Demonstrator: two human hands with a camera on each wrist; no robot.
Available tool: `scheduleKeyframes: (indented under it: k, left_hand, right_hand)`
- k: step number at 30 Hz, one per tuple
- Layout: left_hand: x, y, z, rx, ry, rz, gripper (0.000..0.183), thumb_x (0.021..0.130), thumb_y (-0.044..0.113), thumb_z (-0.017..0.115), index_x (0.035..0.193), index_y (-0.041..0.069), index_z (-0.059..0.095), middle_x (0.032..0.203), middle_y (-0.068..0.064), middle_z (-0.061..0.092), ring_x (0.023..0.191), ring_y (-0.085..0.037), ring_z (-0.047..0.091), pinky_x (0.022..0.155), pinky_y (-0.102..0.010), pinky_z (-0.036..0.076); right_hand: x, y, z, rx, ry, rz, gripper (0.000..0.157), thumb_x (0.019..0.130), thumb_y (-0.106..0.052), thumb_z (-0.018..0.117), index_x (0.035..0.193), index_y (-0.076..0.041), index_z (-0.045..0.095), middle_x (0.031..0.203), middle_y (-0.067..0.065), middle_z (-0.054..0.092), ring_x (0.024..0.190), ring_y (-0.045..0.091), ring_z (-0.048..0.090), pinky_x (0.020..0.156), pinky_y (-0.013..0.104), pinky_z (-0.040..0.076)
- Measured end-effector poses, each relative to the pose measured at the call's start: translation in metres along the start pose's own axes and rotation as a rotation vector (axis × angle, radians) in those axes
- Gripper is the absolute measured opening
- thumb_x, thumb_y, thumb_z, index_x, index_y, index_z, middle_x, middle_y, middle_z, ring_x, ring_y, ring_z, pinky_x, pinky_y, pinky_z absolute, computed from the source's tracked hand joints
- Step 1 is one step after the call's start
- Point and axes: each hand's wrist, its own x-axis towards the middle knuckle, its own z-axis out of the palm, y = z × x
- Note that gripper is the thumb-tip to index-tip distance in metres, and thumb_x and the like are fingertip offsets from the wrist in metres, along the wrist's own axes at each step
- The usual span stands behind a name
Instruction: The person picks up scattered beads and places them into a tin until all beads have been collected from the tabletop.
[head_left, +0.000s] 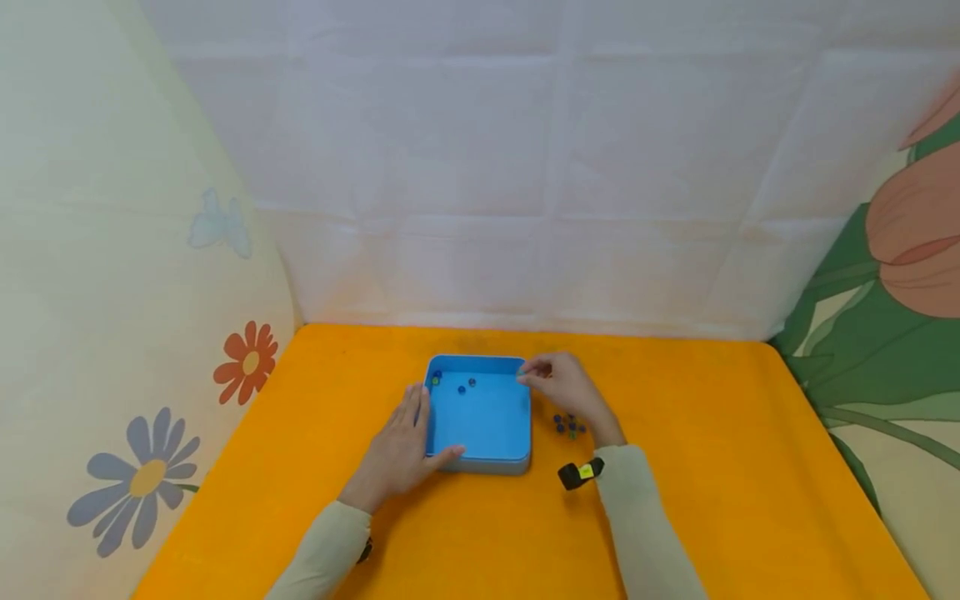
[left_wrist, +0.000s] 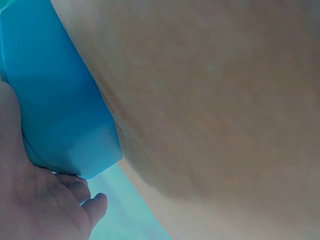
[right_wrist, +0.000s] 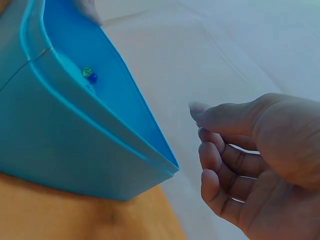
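A square blue box (head_left: 480, 417) stands on the orange table with a few small marbles (head_left: 462, 390) inside, toward its far left. My left hand (head_left: 397, 454) holds the box by its near left corner, fingers along the left wall and thumb across the front rim. In the left wrist view, the box wall (left_wrist: 60, 100) lies against that hand's palm and fingers. My right hand (head_left: 558, 383) is at the box's far right corner, thumb and forefinger pinched over a tiny greenish marble, mostly hidden. The right wrist view shows its other fingers (right_wrist: 212, 155) curled beside the box.
A loose cluster of several dark marbles (head_left: 570, 425) lies on the orange table (head_left: 675, 433) right of the box, below my right wrist. A white cloth backdrop (head_left: 510, 167) rises behind the table's far edge. Flower-printed cloths (head_left: 146, 479) hang at both sides.
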Motion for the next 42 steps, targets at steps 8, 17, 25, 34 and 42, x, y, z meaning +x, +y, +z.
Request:
scheduleKeyframes:
  k: [8, 17, 25, 34, 42]
  left_hand:
    - [0.0, -0.001, 0.0, -0.007, 0.0, -0.002, 0.125, 0.089, 0.088, 0.046, 0.167, -0.003, 0.011, 0.177, -0.023, 0.01, 0.165, -0.041, 0.014, 0.128, -0.057, 0.033]
    - [0.001, -0.002, -0.001, -0.012, -0.021, -0.01, 0.125, 0.089, 0.088, 0.044, 0.167, -0.003, 0.008, 0.177, -0.023, 0.008, 0.165, -0.042, 0.013, 0.127, -0.058, 0.033]
    - [0.001, -0.003, -0.001, -0.016, -0.02, -0.009, 0.126, 0.089, 0.09, 0.043, 0.167, -0.003, 0.008, 0.177, -0.023, 0.008, 0.165, -0.042, 0.013, 0.128, -0.058, 0.033]
    - [0.001, -0.002, -0.001, -0.008, -0.021, -0.007, 0.127, 0.088, 0.092, 0.04, 0.167, -0.003, 0.01, 0.177, -0.023, 0.009, 0.165, -0.042, 0.014, 0.127, -0.058, 0.035]
    - [0.002, -0.001, 0.0, -0.004, -0.015, -0.007, 0.126, 0.088, 0.09, 0.043, 0.167, -0.003, 0.011, 0.177, -0.023, 0.009, 0.165, -0.042, 0.015, 0.126, -0.058, 0.036]
  right_hand:
    - [0.011, -0.007, 0.007, -0.018, -0.029, -0.006, 0.016, 0.102, -0.024, 0.071, 0.109, -0.011, 0.078, 0.097, 0.004, 0.074, 0.086, 0.018, 0.062, 0.077, 0.03, 0.056]
    - [0.025, -0.009, 0.019, -0.02, -0.056, 0.027, 0.017, 0.102, -0.025, 0.072, 0.108, -0.01, 0.078, 0.095, 0.004, 0.074, 0.084, 0.018, 0.062, 0.076, 0.029, 0.056]
    - [0.033, -0.015, 0.023, -0.017, -0.086, 0.01, 0.015, 0.101, -0.023, 0.072, 0.106, -0.01, 0.078, 0.095, 0.006, 0.073, 0.082, 0.019, 0.062, 0.073, 0.029, 0.055]
    - [0.041, -0.021, 0.027, -0.043, -0.099, 0.016, 0.015, 0.102, -0.025, 0.071, 0.107, -0.014, 0.079, 0.096, 0.002, 0.074, 0.085, 0.019, 0.065, 0.075, 0.03, 0.057]
    - [0.049, -0.023, 0.031, -0.039, -0.099, 0.015, 0.02, 0.102, -0.03, 0.071, 0.111, -0.013, 0.078, 0.099, 0.004, 0.074, 0.087, 0.019, 0.064, 0.077, 0.031, 0.057]
